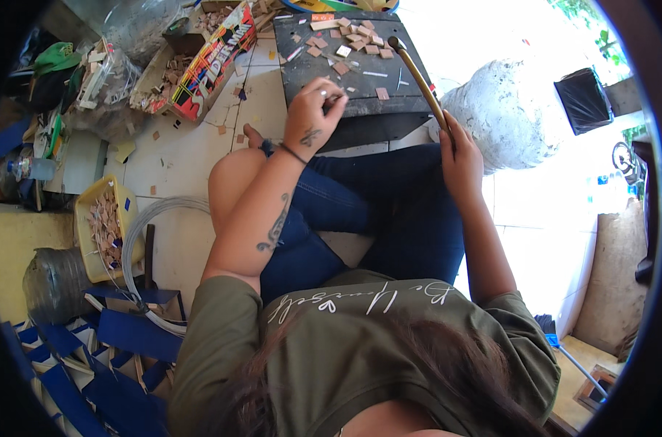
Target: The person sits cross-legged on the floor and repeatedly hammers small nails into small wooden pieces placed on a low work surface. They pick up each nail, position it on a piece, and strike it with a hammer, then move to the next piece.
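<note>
Right-hand grip [462, 154] closes around the near end of a slim, brass-coloured, hammer-like tool [421, 81], whose shaft slants up and away past the fingers to a dark, rounded head. It looks stiff, smooth and probably head-heavy, best held low on the shaft. Left-hand grip [316, 109] curls over a dark, low, rectangular table [407, 103]; whether it pinches anything, I cannot tell. Small, square, pinkish-brown tiles [356, 38] lie beyond it, likely light and rigid, best taken by their edges.

Head-worn fisheye view, looking downward, close in, both hands [462, 162] visible
</note>
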`<state>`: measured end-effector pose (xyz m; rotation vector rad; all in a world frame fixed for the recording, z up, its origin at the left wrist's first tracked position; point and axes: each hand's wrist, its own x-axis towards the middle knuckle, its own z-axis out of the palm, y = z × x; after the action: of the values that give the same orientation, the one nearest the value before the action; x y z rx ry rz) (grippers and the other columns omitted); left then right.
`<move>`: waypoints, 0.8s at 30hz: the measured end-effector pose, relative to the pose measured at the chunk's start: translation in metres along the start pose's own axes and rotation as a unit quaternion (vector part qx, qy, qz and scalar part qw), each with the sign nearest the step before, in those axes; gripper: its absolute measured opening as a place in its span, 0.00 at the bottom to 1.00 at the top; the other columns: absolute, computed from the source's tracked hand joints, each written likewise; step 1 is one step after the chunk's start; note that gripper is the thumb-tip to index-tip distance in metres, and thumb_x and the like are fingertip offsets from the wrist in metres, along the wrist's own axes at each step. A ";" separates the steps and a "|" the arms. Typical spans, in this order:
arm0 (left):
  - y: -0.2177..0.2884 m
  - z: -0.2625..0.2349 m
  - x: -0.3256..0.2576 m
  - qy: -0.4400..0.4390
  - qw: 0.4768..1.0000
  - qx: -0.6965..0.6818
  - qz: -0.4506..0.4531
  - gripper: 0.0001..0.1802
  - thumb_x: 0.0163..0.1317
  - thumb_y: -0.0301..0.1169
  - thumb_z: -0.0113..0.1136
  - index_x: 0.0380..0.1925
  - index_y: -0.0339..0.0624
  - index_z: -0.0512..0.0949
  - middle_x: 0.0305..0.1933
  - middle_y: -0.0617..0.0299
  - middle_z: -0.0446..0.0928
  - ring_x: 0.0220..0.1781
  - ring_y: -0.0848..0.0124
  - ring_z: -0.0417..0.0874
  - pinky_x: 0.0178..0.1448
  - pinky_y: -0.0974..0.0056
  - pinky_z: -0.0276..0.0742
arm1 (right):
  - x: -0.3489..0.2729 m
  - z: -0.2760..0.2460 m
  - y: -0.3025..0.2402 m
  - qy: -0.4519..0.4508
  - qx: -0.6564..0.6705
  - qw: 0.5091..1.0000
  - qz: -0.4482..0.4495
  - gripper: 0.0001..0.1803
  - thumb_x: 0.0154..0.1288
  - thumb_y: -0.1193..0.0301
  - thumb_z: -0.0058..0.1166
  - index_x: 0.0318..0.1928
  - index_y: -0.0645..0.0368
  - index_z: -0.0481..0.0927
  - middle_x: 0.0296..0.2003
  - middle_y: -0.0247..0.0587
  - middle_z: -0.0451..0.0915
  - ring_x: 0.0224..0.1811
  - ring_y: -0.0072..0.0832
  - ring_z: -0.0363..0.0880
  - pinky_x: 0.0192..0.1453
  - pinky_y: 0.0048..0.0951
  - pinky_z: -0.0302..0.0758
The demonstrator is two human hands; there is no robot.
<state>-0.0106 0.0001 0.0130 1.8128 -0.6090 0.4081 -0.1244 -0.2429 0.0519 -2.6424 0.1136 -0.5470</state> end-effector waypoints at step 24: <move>-0.068 -0.387 -0.140 0.040 0.672 0.689 -0.270 0.22 0.60 0.43 0.59 0.49 0.40 0.78 0.49 0.48 0.78 0.52 0.48 0.76 0.57 0.51 0.71 | 0.185 0.136 -0.109 -0.201 -0.247 0.940 -0.126 0.10 0.54 0.63 0.61 0.35 0.53 0.85 0.39 0.42 0.84 0.45 0.38 0.81 0.50 0.38 0.77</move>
<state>-0.0741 0.4125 0.0050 3.2315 0.5870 0.5837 0.0982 -0.1207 0.0534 -3.2266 -0.2471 -0.0371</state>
